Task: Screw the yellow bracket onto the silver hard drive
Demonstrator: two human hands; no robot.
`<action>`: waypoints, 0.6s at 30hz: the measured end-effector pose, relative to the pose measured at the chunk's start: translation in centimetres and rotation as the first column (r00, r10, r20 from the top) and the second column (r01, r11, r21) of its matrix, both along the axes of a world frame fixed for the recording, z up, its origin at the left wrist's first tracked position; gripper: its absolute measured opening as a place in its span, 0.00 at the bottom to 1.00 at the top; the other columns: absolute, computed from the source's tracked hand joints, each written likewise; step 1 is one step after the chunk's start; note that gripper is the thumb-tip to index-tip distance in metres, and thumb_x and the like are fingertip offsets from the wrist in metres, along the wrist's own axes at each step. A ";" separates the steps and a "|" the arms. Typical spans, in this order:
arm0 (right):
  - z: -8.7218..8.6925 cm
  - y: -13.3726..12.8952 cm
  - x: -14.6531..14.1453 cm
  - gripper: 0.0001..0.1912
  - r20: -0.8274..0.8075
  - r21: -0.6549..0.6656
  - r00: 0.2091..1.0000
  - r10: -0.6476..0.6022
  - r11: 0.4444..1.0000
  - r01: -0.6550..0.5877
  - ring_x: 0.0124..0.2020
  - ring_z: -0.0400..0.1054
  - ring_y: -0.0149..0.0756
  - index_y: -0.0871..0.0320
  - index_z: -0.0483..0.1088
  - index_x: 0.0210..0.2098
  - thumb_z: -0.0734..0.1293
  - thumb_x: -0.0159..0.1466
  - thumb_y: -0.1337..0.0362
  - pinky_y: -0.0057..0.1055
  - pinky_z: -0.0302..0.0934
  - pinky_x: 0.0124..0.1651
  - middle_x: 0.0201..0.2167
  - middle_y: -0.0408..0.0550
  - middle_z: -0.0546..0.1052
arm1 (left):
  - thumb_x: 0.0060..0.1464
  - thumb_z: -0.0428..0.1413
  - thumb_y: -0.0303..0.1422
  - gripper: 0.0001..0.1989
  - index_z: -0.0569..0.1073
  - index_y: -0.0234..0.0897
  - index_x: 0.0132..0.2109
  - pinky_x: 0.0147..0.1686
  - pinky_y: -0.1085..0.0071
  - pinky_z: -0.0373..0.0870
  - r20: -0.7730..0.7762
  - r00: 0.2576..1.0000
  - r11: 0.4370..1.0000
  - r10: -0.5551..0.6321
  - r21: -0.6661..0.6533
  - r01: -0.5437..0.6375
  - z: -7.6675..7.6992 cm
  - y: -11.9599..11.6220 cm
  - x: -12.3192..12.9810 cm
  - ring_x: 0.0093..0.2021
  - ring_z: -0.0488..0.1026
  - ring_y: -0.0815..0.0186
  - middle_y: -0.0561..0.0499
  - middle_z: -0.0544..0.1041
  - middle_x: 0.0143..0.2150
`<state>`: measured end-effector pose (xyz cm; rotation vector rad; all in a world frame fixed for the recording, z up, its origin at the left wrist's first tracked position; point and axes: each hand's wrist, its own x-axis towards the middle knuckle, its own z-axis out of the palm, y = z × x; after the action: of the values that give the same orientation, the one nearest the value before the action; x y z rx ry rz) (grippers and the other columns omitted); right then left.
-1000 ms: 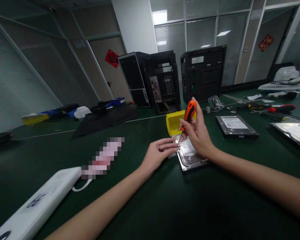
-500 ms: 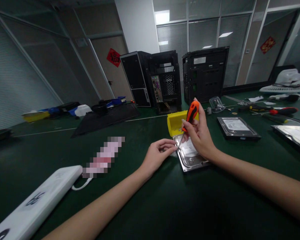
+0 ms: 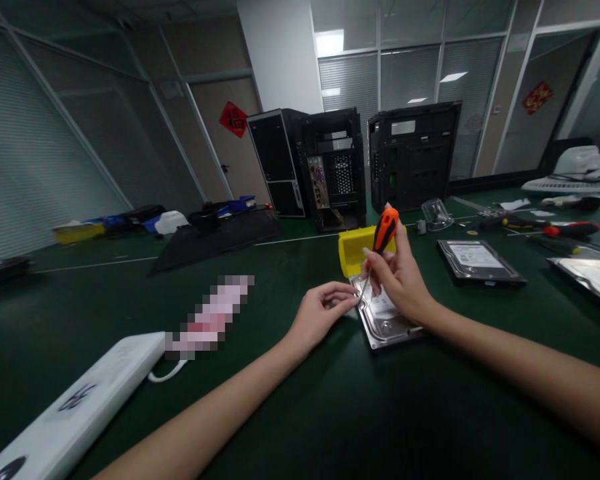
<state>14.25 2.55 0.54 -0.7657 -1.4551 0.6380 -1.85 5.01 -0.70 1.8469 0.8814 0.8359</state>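
A silver hard drive [image 3: 387, 328] lies label up on the green table. My right hand [image 3: 404, 277] is wrapped round an orange and black screwdriver [image 3: 385, 230], its shaft slanting down to the drive's left edge. At that edge, my left hand [image 3: 325, 308] has thumb and fingertips closed on the drive's side, right beside the screwdriver tip. Whether those fingertips also touch the tip or a screw is too small to tell. Behind the drive stands an open yellow box [image 3: 353, 250], partly covered by my right hand.
A second hard drive [image 3: 480, 261] lies to the right, near pliers [image 3: 573, 229] and other tools. Black computer cases [image 3: 333, 170] stand at the back. On the left are a white power bank [image 3: 85, 400] with a cable and a dark mat [image 3: 215, 240].
The whole view has shifted slightly, moving everything a little right and down. The screwdriver handle leans much as before, and both hands keep their places at the hard drive.
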 end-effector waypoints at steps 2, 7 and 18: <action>-0.1 0.1 -0.1 0.35 0.071 -0.019 0.997 0.038 0.999 -0.037 0.14 0.60 0.27 0.50 0.33 0.61 0.58 0.60 0.60 0.27 0.57 0.16 0.21 0.42 0.68 | 0.47 0.56 0.35 0.14 0.72 0.32 0.42 0.39 0.71 0.67 0.004 1.000 1.000 -0.005 0.001 0.005 0.0 0.0 0.0 0.38 0.72 0.66 0.46 0.76 0.38; 0.1 0.2 -0.3 0.30 0.147 -0.029 0.987 0.060 0.998 -0.056 0.15 0.60 0.25 0.55 0.41 0.59 0.57 0.61 0.58 0.25 0.57 0.18 0.21 0.40 0.69 | 0.47 0.56 0.36 0.15 0.72 0.33 0.42 0.39 0.70 0.67 0.003 1.000 1.000 0.002 0.002 -0.002 0.0 -0.1 -0.1 0.38 0.72 0.65 0.46 0.76 0.38; 0.7 0.5 -1.0 0.15 0.151 -0.031 0.987 0.053 0.998 -0.049 0.13 0.58 0.23 0.57 0.60 0.43 0.56 0.61 0.56 0.22 0.53 0.16 0.19 0.40 0.67 | 0.48 0.55 0.35 0.14 0.72 0.32 0.41 0.39 0.69 0.67 0.029 0.999 0.999 -0.020 -0.050 0.021 0.3 -0.1 -0.1 0.39 0.72 0.63 0.45 0.76 0.39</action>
<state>13.21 3.08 1.25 -0.8153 -1.6124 0.6510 -1.99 4.95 -0.45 1.7935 0.8571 0.8178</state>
